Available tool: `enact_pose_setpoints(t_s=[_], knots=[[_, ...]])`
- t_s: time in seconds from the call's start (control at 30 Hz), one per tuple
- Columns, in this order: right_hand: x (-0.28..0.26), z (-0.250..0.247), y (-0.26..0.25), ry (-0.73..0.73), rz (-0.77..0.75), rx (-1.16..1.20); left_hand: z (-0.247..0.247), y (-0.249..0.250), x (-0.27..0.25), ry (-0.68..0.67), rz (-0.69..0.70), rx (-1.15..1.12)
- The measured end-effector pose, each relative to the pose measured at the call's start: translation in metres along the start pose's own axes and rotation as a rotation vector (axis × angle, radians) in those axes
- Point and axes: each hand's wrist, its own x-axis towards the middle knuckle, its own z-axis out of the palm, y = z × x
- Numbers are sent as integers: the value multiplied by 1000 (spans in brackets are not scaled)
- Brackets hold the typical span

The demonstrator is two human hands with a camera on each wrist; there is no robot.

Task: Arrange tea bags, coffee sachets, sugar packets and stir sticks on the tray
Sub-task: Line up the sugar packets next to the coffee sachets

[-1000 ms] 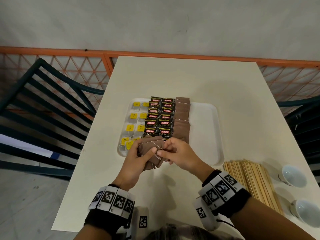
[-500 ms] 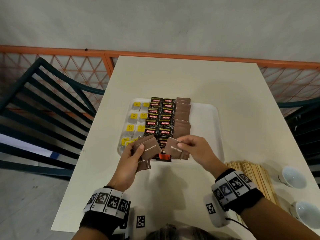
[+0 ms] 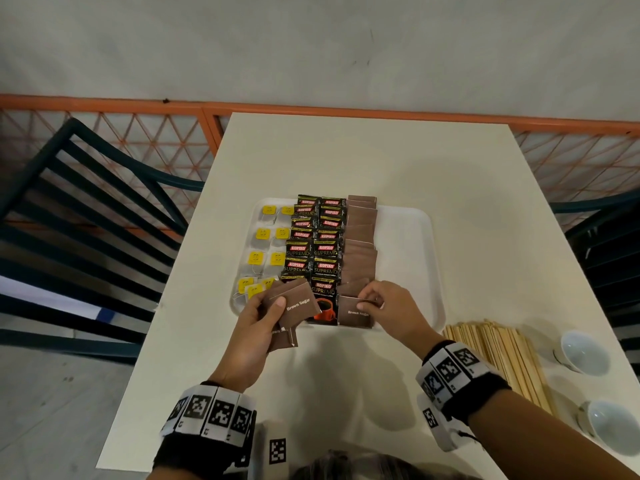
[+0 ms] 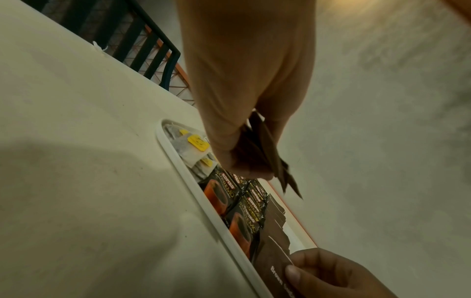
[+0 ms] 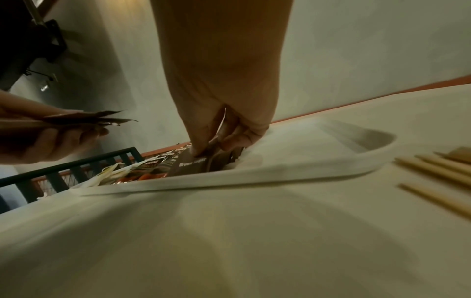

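Observation:
A white tray [image 3: 412,258] lies mid-table. It holds yellow-tagged tea bags [image 3: 263,233] on the left, black coffee sachets [image 3: 322,244] in the middle and a column of brown sugar packets [image 3: 362,244] beside them. My left hand [image 3: 263,317] grips a small stack of brown sugar packets [image 3: 298,304] just above the tray's near edge. My right hand [image 3: 381,304] pinches one brown sugar packet [image 3: 353,311] at the near end of the brown column, low in the tray. Wooden stir sticks [image 3: 498,355] lie in a pile right of the tray.
Two white cups [image 3: 583,353] stand at the table's right edge, near the stir sticks. Dark chairs [image 3: 86,216] flank the table on both sides. An orange railing [image 3: 346,110] runs behind the far edge. The tray's right part is bare.
My right hand drew one sugar packet off the stack in my left hand and carried it right and down to the near end of the brown column. My left hand barely moved.

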Motion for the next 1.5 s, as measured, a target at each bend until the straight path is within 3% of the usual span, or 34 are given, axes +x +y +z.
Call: enact_pose_setpoints(t_s=[0.17, 0.27, 0.47, 0.93, 1.13, 1.33, 1.5], knots=[[-1, 4, 4, 42, -31, -118, 0, -1, 1, -27, -4, 18], [-5, 1, -13, 100, -85, -44, 4, 0, 1, -28, 9, 32], [-11, 1, -57, -124, 51, 318, 17, 2, 1, -48, 10, 38], [-13, -3, -56, -244, 190, 557, 16, 1, 3, -116, -45, -83], [-4, -23, -31, -62, 244, 700, 10, 3, 6, -78, -58, -122], [-6, -23, -2, -28, 272, 453, 2, 2, 5, -41, -71, -133], [-11, -8, 7, 26, 208, 162, 4, 0, 6, -41, -69, -121]])
